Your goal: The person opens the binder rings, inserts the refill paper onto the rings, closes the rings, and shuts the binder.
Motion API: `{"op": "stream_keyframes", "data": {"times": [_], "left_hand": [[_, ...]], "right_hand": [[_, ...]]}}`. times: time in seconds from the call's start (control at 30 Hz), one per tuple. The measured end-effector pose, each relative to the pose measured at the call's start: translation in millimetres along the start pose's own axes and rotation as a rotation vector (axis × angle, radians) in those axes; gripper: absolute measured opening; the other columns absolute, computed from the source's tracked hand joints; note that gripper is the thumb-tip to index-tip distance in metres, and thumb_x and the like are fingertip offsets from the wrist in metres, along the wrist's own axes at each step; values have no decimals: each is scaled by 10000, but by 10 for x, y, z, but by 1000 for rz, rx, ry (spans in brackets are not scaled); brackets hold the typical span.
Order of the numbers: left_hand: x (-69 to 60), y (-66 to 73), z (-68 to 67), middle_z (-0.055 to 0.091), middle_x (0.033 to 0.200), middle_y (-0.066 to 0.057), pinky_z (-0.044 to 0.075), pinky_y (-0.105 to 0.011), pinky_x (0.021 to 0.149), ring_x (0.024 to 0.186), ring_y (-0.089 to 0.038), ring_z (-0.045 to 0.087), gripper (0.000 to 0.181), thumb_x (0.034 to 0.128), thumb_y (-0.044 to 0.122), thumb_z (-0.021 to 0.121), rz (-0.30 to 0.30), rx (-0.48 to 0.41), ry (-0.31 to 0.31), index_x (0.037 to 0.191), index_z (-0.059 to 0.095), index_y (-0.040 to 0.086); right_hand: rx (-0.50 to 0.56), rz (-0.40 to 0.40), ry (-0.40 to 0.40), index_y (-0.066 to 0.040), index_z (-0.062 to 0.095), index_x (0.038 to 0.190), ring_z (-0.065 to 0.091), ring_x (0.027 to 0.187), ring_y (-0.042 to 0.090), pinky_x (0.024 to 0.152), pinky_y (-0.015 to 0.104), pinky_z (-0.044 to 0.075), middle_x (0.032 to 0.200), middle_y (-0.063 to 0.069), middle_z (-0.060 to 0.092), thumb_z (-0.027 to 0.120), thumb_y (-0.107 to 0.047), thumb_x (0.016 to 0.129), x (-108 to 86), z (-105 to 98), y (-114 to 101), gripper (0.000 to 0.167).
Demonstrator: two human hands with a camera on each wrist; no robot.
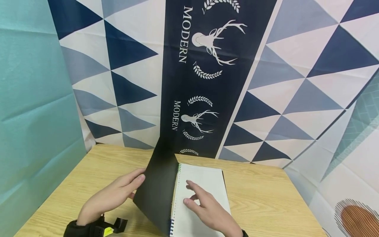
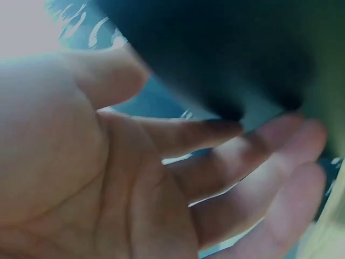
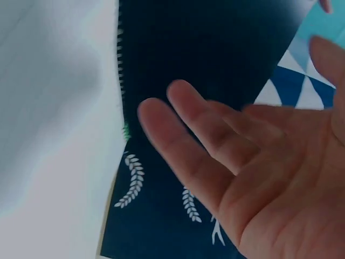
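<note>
A spiral-bound notebook with white pages (image 1: 204,176) lies on the table, its black cover (image 1: 158,187) raised at a slant on the left side. My left hand (image 1: 113,192) is at the cover's outer edge. In the left wrist view, its fairly straight fingers (image 2: 237,172) touch the outer face of the dark cover (image 2: 215,48), while the thumb lies near the edge. My right hand (image 1: 208,209) is over the white page with fingers loosely spread and nothing held. The right wrist view shows its palm (image 3: 291,183) facing the cover's inner side (image 3: 199,48).
The light wooden table (image 1: 260,197) extends on both sides of the notebook. Behind it hangs a patterned cloth (image 1: 136,82) with triangles and deer prints. A teal cloth (image 1: 35,108) hangs on the left. A black wrist strap (image 1: 86,228) with a small device is on my left wrist.
</note>
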State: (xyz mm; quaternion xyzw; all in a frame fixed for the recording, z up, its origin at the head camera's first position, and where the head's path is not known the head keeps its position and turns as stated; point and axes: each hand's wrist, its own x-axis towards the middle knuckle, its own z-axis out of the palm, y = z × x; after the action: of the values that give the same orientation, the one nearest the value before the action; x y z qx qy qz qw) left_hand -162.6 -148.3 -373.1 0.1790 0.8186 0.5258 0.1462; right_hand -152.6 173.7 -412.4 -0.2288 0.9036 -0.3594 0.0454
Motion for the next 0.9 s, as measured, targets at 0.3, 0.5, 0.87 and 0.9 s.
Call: {"op": "stream_keyframes", "data": {"times": [0.3,0.5,0.87,0.9], "left_hand": [[302,116,454,339,1627,-194,581,-410,891,1388,-436,475,591,1120,433,235,148,-72,-153,1610,247,105],[512,87,871,353,1625,-184,547,-502,972,1399,-383,487,667,1082,523,344,86,54,-157,1596,288,101],[719,-52,1343,585,1331,-123,529,-489,927,1076,-250,645,446,973,459,646,-45,314,-116,1297,605,157],[728,-74,1367,585,1310,-133,535,-484,888,1015,-249,647,415,975,446,647,-51,325,-96,1270,619,156]], "right_hand": [[268,-58,260,-176,341,1586,688,1071,179,693,302,602,1484,154,543,514,-224,1071,-40,-180,-100,545],[312,-121,333,-145,380,1569,696,1051,108,681,335,614,1463,221,541,503,-119,1064,-91,-329,-55,521],[129,266,336,-110,733,1191,696,772,63,622,265,590,1190,104,734,721,-187,948,-240,-782,241,255],[94,280,303,-97,736,1175,695,767,76,620,264,587,1164,102,742,715,-186,951,-256,-815,301,242]]}}
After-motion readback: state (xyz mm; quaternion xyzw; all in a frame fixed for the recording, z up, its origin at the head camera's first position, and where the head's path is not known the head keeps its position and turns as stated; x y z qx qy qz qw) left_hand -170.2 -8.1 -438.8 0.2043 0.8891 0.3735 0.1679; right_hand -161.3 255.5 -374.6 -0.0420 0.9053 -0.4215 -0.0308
